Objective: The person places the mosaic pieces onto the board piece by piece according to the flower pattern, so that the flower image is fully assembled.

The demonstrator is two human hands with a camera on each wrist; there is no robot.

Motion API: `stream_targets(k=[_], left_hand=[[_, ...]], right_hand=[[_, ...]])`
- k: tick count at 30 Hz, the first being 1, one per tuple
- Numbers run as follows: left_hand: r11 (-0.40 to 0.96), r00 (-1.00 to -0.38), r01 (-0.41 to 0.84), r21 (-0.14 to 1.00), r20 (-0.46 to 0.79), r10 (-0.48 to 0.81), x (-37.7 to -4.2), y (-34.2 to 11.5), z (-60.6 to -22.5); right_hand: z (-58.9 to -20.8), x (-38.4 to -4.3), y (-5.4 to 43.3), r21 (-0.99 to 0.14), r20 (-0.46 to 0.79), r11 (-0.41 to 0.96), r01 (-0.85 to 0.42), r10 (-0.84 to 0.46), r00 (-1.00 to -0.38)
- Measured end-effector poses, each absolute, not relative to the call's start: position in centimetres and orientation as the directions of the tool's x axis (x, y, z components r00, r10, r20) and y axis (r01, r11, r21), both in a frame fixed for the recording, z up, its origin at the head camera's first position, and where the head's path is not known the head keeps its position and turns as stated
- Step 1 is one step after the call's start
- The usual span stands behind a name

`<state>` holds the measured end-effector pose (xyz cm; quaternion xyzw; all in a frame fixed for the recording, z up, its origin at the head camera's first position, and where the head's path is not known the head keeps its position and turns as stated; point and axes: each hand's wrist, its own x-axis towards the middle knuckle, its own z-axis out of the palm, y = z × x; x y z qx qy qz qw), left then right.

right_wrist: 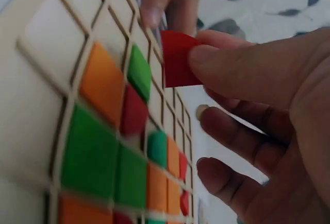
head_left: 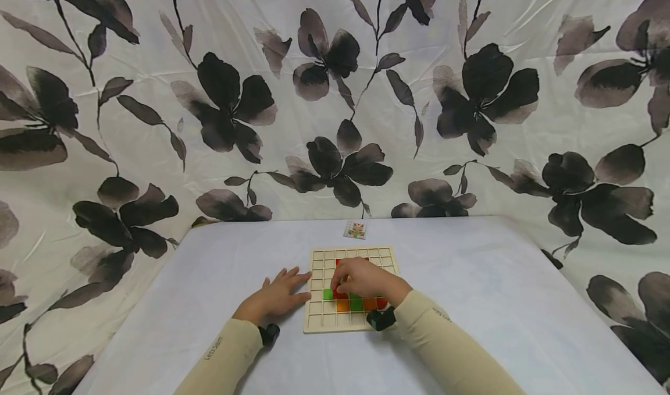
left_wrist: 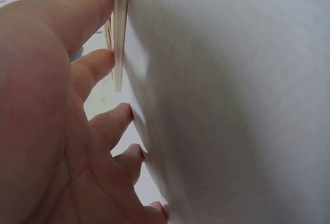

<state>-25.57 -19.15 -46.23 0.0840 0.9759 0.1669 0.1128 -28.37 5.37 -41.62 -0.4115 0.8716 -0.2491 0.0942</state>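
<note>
A light wooden grid board (head_left: pixel 319 322) lies flat on the table, some of its square cells filled with coloured tiles. My right hand (head_left: pixel 363 278) is over the board's middle, pinching a red tile (right_wrist: pixel 180 62) between thumb and forefinger. In the right wrist view this tile stands out from the grid, near a green tile (right_wrist: pixel 139 72), an orange tile (right_wrist: pixel 100 82) and a seated red tile (right_wrist: pixel 134 109). Spread beside the board's left edge, my left hand (head_left: pixel 280 295) touches the board's side with its thumb and forefinger. Its other fingertips rest on the tablecloth.
Behind the board lies a small card (head_left: pixel 356 230) with a coloured grid pattern. A white cloth (head_left: pixel 471 278) covers the table, and a flower-printed curtain (head_left: pixel 282 121) hangs around its back and sides.
</note>
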Motion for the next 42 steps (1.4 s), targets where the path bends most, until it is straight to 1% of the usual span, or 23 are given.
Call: stream_targets(k=[3, 7, 12, 21, 27, 29, 33, 36, 42], left_hand=[[0.928, -0.959, 0.131, 0.349, -0.194, 0.208, -25.5, -19.2, -46.1], [0.927, -0.958, 0.126, 0.355, -0.200, 0.207, -25.4, -19.1, -45.9], [0.923, -0.958, 0.128, 0.363, -0.195, 0.210, -25.3, -19.2, -45.8], [0.921, -0.958, 0.140, 0.363, -0.187, 0.220, -25.4, -19.2, -45.9], [0.923, -0.957, 0.141, 0.358, -0.190, 0.220, -25.4, -19.3, -45.9], [0.922, -0.957, 0.144, 0.359, -0.185, 0.221, -25.5, -19.3, -45.9], [0.923, -0.958, 0.134, 0.360, -0.192, 0.214, -25.5, -19.3, -46.0], [0.928, -0.958, 0.130, 0.350, -0.197, 0.209, -25.5, -19.3, -46.0], [0.929, -0.959, 0.118, 0.351, -0.202, 0.199, -25.4, -19.1, -45.8]], right_hand=[[-41.7, -27.9, 4.1, -0.501, 0.009, 0.514, -0.696, -0.801, -0.599], [-42.2, -27.6, 3.0, -0.466, -0.025, 0.532, -0.707, -0.807, -0.590], [-42.8, -27.6, 2.4, -0.401, -0.039, 0.554, -0.730, -0.806, -0.590], [-43.7, -27.8, 2.1, -0.321, -0.005, 0.514, -0.796, -0.841, -0.541], [-43.7, -27.3, 2.0, -0.254, 0.019, 0.506, -0.825, -0.850, -0.527], [-43.6, -27.1, 1.9, -0.228, 0.020, 0.517, -0.825, -0.845, -0.534], [-43.4, -26.4, 1.8, -0.188, 0.023, 0.580, -0.793, -0.804, -0.594], [-43.4, -25.9, 1.7, -0.192, 0.032, 0.618, -0.762, -0.773, -0.634], [-43.7, -25.3, 1.4, -0.208, 0.050, 0.620, -0.757, -0.766, -0.641]])
